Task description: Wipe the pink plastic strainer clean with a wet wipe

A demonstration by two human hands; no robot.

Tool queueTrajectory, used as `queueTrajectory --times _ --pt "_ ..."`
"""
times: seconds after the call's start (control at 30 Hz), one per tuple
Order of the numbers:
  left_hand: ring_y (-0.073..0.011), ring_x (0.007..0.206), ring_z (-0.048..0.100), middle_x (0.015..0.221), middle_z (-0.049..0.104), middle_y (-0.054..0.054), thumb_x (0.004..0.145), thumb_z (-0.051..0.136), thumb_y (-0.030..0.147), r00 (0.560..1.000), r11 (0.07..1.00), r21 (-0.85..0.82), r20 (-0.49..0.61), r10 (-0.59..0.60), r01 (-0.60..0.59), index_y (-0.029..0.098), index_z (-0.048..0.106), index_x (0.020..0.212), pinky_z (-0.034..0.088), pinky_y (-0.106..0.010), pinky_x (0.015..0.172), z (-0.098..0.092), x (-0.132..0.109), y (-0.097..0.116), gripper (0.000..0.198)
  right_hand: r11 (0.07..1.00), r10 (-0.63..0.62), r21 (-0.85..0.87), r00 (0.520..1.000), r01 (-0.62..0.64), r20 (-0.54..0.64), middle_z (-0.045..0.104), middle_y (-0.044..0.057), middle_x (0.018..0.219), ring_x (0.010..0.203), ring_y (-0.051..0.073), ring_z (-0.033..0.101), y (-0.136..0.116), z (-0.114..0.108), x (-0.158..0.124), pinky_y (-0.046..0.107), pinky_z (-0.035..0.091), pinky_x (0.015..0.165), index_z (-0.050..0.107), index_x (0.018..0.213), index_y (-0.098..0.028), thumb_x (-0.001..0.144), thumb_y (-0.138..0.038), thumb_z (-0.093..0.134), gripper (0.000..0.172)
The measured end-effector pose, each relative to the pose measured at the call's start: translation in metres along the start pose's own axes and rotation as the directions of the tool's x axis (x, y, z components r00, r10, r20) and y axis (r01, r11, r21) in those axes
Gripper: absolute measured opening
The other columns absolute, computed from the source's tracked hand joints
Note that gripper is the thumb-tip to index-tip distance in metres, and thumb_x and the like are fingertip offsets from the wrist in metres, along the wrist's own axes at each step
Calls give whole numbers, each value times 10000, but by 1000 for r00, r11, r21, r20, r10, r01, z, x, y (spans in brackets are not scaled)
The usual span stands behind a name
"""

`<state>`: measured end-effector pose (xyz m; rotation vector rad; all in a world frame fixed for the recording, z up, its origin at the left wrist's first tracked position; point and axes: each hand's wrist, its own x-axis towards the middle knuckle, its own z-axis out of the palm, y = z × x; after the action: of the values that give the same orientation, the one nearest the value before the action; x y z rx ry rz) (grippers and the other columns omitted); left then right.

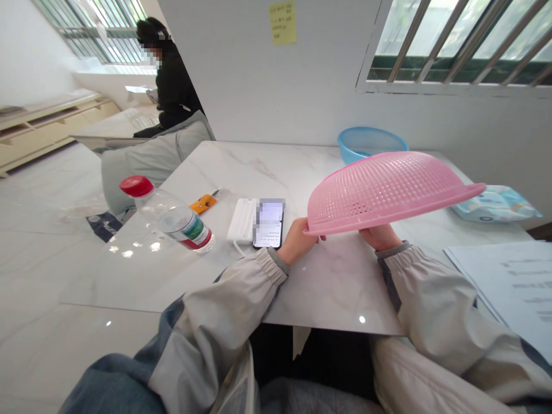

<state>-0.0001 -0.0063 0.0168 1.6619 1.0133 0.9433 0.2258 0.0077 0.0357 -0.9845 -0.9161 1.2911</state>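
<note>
Left hand: the rim of a pink plastic colander (383, 192) is held at its near left edge by the left hand (297, 241); the grip is closed around the rim, and the fingers are hidden behind the colander.
Right hand: the opposite side of the colander is supported from below by the right hand (379, 237); it is closed on the rim, with the fingers partly hidden.
Colander: it is held upside down and tilted, dome upward, above the middle of the worktop (336, 282).
Left of the hands: a clear plastic bottle (172, 221) with a red cap (136, 186) is laid on its side. A white power bank (241, 221) is placed beside a smartphone (269, 223), just in front of the left hand. A small orange object (203, 203) lies between the bottle and the power bank.
Beyond the colander: a blue plastic basin (366, 144) is set at the far edge of the worktop.
Right of the colander: a light-blue soft packet (495, 204) is placed near the edge, and printed papers (504, 282) are spread nearer the right arm.
Background: a seated person (172, 75) in black is seen at upper left, beyond a grey padded item (150, 161). A yellow sticky note (283, 23) is stuck to the wall, below which a barred window (466, 40) is seen to the right.
</note>
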Motion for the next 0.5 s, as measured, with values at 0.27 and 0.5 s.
queueTrajectory --times 0.27,0.5 --pt "-142 591 584 568 635 -5 951 560 285 978 995 39 -187 -88 97 200 685 592 438 -285 655 -2 -3 8 390 999 -45 19 971 51 -234 521 -57 534 519 86 473 13 -15 15 206 473 465 628 659 -239 585 -252 948 329" --pt "-135 575 604 672 715 -41 971 570 415 998 951 -310 -59 2 -20 177 709 813 482 -272 602 -1 -1 8 317 999 -8 45 998 11 -65 808 1 942 863 206 733 7 -18 6 314 615 647 736 839 -302 671 -360 959 286"
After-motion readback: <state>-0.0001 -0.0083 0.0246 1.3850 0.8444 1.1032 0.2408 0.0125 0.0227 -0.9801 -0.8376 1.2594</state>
